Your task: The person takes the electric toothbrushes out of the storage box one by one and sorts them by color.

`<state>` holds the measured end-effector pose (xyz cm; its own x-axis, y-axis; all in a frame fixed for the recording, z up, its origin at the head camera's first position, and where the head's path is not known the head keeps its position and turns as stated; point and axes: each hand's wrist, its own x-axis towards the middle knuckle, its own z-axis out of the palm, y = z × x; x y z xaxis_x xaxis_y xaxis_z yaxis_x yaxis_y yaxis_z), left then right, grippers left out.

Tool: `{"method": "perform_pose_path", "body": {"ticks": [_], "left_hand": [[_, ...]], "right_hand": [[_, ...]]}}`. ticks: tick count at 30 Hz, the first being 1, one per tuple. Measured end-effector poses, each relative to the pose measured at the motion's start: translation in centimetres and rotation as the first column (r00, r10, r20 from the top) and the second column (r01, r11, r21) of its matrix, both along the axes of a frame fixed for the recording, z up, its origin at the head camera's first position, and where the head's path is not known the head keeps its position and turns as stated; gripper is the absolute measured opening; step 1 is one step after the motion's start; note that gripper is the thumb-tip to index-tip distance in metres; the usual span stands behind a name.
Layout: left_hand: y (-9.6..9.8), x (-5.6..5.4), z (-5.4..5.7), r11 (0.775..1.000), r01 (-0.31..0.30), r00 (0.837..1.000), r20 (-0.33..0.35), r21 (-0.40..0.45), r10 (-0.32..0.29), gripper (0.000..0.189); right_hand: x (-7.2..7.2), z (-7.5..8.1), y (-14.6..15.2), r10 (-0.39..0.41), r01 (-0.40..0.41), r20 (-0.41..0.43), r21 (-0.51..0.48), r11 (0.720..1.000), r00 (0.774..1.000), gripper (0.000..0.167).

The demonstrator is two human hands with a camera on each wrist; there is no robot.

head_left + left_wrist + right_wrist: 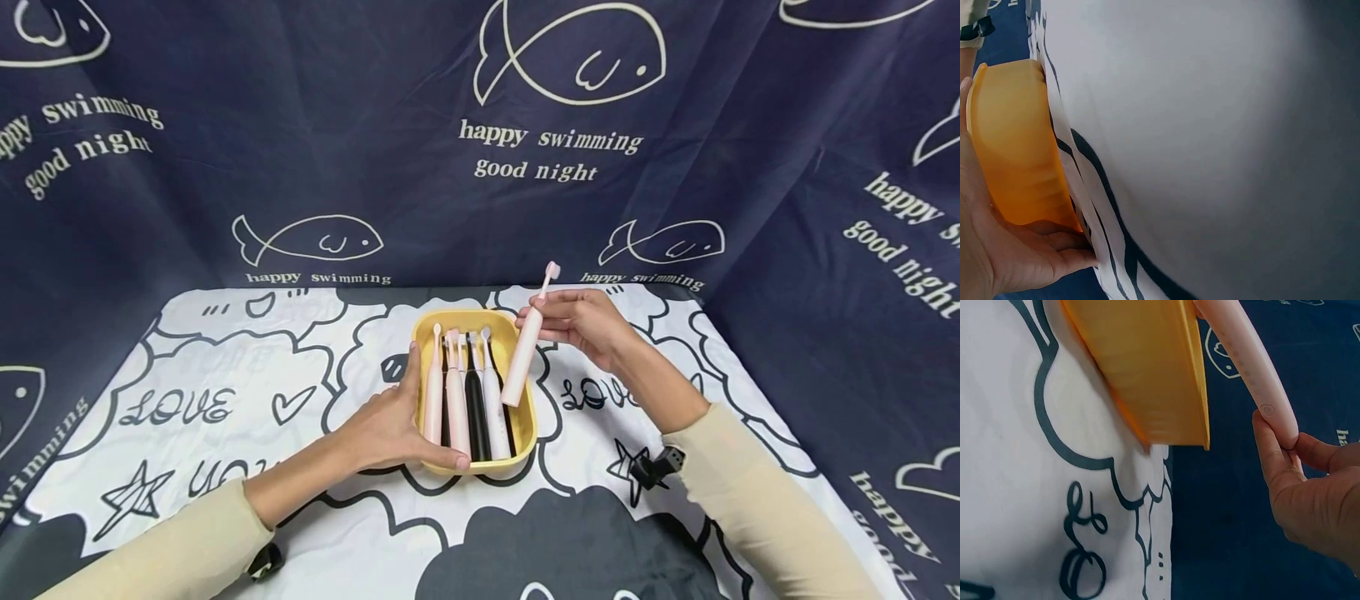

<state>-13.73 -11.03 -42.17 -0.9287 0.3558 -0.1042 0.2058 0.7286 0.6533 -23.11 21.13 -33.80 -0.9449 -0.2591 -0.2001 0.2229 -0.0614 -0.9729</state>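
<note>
A yellow box (531, 429) stands on the table with several electric toothbrushes lying in it: a pink one (433, 400), a second pink one (457, 408), a black one (476, 408) and a white one (494, 408), with dark ones partly hidden between and beneath. My left hand (382, 429) holds the box at its near left corner, thumb along the front rim. In the left wrist view, fingers wrap the yellow wall (1016, 144). My right hand (588, 325) pinches another pink electric toothbrush (525, 354) near its neck, tilted above the box's right side, brush head up.
A white tablecloth (180, 358) with black cartoon drawings covers the table. Behind and beside it hangs a dark blue curtain (420, 158) with white fish and lettering. Dark straps (660, 467) are on the wrists.
</note>
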Motion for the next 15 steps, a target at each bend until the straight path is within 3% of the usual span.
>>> {"method": "perform_pose_path", "body": {"ticks": [9, 15], "left_hand": [[0.0, 0.1, 0.2, 1.0, -0.003, 1.0, 0.001, 0.006, 0.003, 0.186], [-0.1, 0.0, 0.1, 1.0, 0.003, 1.0, 0.008, 0.024, -0.004, 0.185]], "right_hand": [[-0.4, 1.2, 1.6, -0.03, 0.03, -0.008, -0.026, 0.999, 1.0, 0.025], [-0.6, 1.5, 2.8, -0.055, 0.054, -0.023, -0.039, 0.998, 0.998, 0.016]]}}
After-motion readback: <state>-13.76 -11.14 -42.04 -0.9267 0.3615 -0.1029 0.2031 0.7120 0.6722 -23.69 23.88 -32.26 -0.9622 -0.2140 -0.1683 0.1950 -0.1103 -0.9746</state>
